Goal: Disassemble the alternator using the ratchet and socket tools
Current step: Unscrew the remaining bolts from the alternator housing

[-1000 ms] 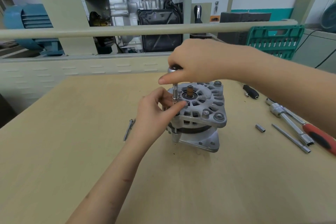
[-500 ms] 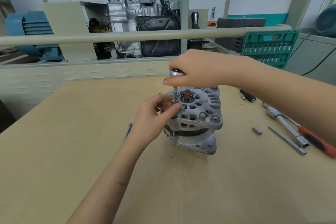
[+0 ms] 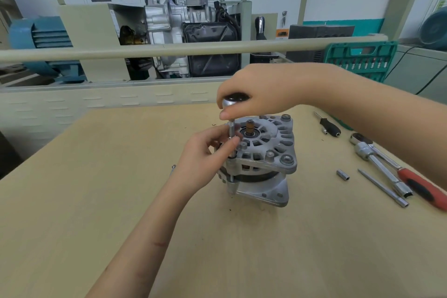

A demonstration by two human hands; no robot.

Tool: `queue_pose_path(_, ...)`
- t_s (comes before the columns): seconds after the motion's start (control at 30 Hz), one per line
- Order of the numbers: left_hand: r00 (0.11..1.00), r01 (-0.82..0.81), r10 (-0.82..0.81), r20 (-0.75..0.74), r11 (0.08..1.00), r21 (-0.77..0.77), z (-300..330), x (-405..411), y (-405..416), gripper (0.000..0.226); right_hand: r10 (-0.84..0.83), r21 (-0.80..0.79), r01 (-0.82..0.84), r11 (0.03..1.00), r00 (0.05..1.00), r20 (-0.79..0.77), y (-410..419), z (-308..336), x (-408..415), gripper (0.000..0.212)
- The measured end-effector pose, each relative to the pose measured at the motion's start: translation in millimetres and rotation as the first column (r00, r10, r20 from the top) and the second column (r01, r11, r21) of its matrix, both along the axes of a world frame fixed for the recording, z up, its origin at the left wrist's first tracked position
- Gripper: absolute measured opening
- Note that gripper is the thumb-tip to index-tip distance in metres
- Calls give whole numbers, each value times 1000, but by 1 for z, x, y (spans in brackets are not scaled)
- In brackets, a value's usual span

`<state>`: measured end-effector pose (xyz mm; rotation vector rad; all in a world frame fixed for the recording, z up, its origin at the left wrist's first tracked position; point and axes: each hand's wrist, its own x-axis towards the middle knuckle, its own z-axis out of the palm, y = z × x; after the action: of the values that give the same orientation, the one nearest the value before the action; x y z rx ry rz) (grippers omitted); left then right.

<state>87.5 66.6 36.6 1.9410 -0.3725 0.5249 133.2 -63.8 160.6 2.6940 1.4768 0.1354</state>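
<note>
A grey alternator [image 3: 263, 152] stands upright on the wooden table [image 3: 96, 201], its copper shaft end pointing up. A ratchet head [image 3: 233, 101] with a slim socket extension [image 3: 231, 138] stands vertically over a bolt at the alternator's left edge. My right hand [image 3: 261, 89] grips the ratchet head from above. Beside the housing, my left hand [image 3: 205, 152] pinches the extension between thumb and fingers. The ratchet's handle is hidden under my right hand.
To the right lie a small socket [image 3: 343, 175], a thin extension bar [image 3: 382, 187], a T-shaped socket wrench [image 3: 379, 167], a red-handled tool [image 3: 420, 186] and a black-handled driver [image 3: 329, 126]. A green tool case [image 3: 360, 58] stands at back right. A bolt [image 3: 173, 167] lies left of my wrist.
The camera view has shifted slightly. Both hands stay on the ratchet and extension, with the right hand turned a little on the ratchet head.
</note>
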Motion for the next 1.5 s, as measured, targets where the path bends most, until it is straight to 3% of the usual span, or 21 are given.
queue_pose_path(0.17,997,-45,45,69,999,-1,0,1,-3,3,63,-35,-66,997,995,-71,-7,11,3,40)
queue_pose_path(0.4,988,-100,105,110,994,-48,-3,-2,-7,26,106,-81,-108,991,994,-29,-9,17,6,46)
queue_pose_path(0.53,981,-165,172,94,984,-71,-4,0,-7,24,105,-110,-92,990,987,122,0,16,5,40)
queue_pose_path(0.63,983,-170,176,58,981,-92,-5,2,-9,22,20,-140,20,990,961,276,5,13,6,51)
queue_pose_path(0.7,987,-151,155,39,985,-77,-3,3,-9,18,4,-134,37,990,955,296,4,11,8,54)
queue_pose_path(0.83,999,-52,52,-7,997,-62,1,1,-2,9,11,-117,6,993,990,141,1,13,10,44)
queue_pose_path(0.97,996,45,-46,-73,999,-18,2,-1,5,22,55,-56,-58,997,997,-60,-5,16,13,21)
queue_pose_path(1.03,997,24,-23,-69,1000,14,2,0,4,17,74,-17,-76,997,992,-100,-6,18,12,36)
queue_pose_path(1.1,999,-4,5,-33,1000,15,2,1,3,15,92,-19,-94,995,991,-98,-4,20,11,43)
queue_pose_path(1.2,997,-71,72,31,997,-6,-2,2,2,24,72,-27,-74,997,993,-90,1,17,10,34)
queue_pose_path(1.37,983,-172,174,56,984,-43,-6,3,-4,25,0,-60,12,998,983,184,8,4,14,50)
queue_pose_path(1.5,995,-95,95,17,995,3,-3,2,-2,16,10,-46,-10,999,1000,12,1,10,9,38)
